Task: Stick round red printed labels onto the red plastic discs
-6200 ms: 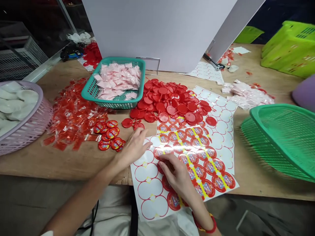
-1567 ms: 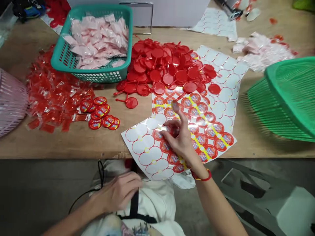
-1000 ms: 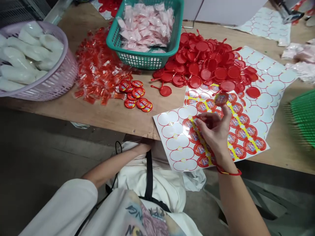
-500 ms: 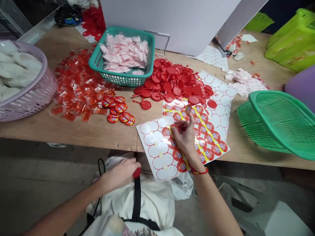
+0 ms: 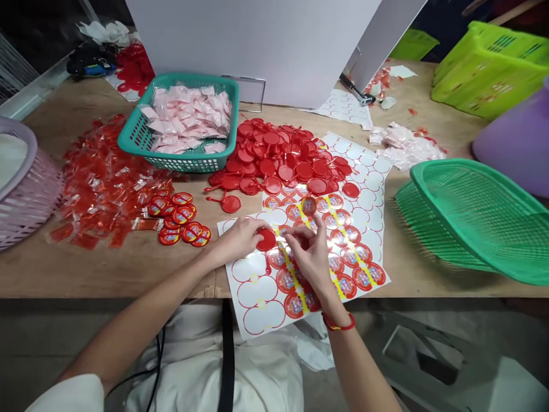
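My left hand point(image 5: 242, 239) pinches a small red disc with a handle point(image 5: 266, 240) above the sticker sheet point(image 5: 257, 297). The disc's handle points down toward me. Over the sheet's printed part, my right hand point(image 5: 311, 252) has a round sticker point(image 5: 308, 206) on its raised index fingertip, with the thumb apart from that finger. White peeled circles show on the sheet's left side, and round red stickers point(image 5: 362, 278) remain on its right. Behind the sheet lies a heap of red discs with handles point(image 5: 274, 151). Several discs with stickers point(image 5: 183, 214) lie to the left.
A teal basket point(image 5: 180, 163) of pink packets stands behind, beside a pile of red packets point(image 5: 103, 183). At far left is a pink basket point(image 5: 32, 194). Green baskets point(image 5: 476, 223) stand at right, a lime crate point(image 5: 480, 71) and purple container point(image 5: 514, 143) behind them.
My left hand has come up from my lap to the sheet with the red disc. My right hand still has the sticker on its fingertip. The view has shifted.
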Motion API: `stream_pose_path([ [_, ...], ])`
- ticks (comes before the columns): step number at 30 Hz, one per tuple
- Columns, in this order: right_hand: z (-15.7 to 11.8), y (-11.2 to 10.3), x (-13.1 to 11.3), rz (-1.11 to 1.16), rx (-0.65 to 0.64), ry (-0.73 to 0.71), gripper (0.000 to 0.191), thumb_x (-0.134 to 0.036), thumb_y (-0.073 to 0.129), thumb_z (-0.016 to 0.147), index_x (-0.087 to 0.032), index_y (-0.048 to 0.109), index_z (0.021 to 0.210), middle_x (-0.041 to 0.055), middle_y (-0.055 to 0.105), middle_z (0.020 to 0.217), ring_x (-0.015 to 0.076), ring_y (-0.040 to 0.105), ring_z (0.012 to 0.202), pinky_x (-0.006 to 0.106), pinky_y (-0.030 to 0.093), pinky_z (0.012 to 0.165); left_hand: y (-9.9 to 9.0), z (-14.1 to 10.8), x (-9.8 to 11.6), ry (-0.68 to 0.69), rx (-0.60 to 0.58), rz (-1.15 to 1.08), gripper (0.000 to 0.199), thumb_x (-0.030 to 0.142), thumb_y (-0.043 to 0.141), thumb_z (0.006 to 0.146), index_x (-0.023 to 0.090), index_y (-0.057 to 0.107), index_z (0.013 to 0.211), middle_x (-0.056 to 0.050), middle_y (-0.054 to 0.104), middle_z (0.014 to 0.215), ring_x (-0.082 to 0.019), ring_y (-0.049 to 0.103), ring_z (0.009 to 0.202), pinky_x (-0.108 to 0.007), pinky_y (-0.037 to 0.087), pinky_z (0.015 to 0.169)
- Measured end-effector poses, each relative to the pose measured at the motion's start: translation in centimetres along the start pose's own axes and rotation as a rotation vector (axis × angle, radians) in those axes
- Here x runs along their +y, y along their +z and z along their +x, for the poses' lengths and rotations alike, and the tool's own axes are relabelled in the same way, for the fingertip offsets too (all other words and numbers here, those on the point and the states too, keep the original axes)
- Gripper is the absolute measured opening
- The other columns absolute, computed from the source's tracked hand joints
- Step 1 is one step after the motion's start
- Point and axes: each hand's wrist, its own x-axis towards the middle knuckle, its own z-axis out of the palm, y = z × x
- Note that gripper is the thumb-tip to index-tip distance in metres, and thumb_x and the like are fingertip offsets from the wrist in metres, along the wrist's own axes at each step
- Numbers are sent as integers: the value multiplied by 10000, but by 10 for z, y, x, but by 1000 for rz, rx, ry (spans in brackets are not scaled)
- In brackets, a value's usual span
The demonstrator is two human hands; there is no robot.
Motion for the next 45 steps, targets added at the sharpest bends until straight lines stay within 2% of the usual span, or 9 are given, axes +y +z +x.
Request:
stream_pose_path([
  [5,-4,-4,-3,-44,-105,-45,529,-231,573,769,-246,344,1246,-8,585,764,142,554,686,294,443,624,3,-4,2,86,54,98,291,28,516,739,162,633,969,-55,669,903,-190,604,866,-328,469,800],
  [9,1,-10,-10,24,-60,8,136,-286,545,793,-222,560,912,-23,527,660,115,490,588,250,397,532,13,-7,-3,132,239,159,176,90,550,768,136,619,923,-83,612,943,-197,557,913,-332,468,800],
  [13,16,-17,-18,9,-210,-3,139,-298,549,789,-199,570,694,4,545,697,127,497,642,271,401,591,24,-13,-9,166,294,155,160,107,506,814,139,590,946,-59,628,878,-181,548,858,-320,467,774],
  [16,24,-16,-21,-46,-305,-11,152,-301,547,792,-195,573,687,5,541,682,129,485,630,281,393,596,28,-20,-9,187,315,195,215,98,457,842,139,564,1024,-63,638,938,-188,531,907,-327,453,796],
  [19,26,-12,-19,-135,-337,-28,161,-297,542,803,-193,580,686,15,549,685,140,489,645,287,384,598,27,-26,-6,191,277,230,227,202,513,837,136,552,1050,-74,625,1009,-206,521,953,-351,433,822],
  [22,22,-9,-15,-199,-312,-60,146,-285,535,813,-198,590,710,31,568,736,160,507,702,300,388,618,26,-29,-1,161,256,270,458,319,633,750,119,497,1139,-99,605,1059,-237,512,990,-376,413,829],
  [27,14,-5,-12,-313,-258,-79,127,-278,546,808,-201,611,731,43,557,799,181,503,779,336,394,684,28,-29,2,56,280,259,818,337,713,668,119,274,1324,-93,606,1007,-236,530,939,-362,404,793],
  [32,11,1,-12,-393,-204,-82,140,-276,545,805,-197,607,707,47,544,802,187,486,789,343,385,691,30,-30,1,68,308,253,805,329,709,677,150,269,1327,-87,614,994,-241,535,935,-362,394,791],
  [45,12,3,-12,-457,-255,-155,105,-224,530,818,-212,595,736,45,549,794,193,463,768,355,372,692,27,-29,4,53,289,251,752,306,720,667,143,331,1290,-89,625,1006,-240,541,914,-358,382,771],
])
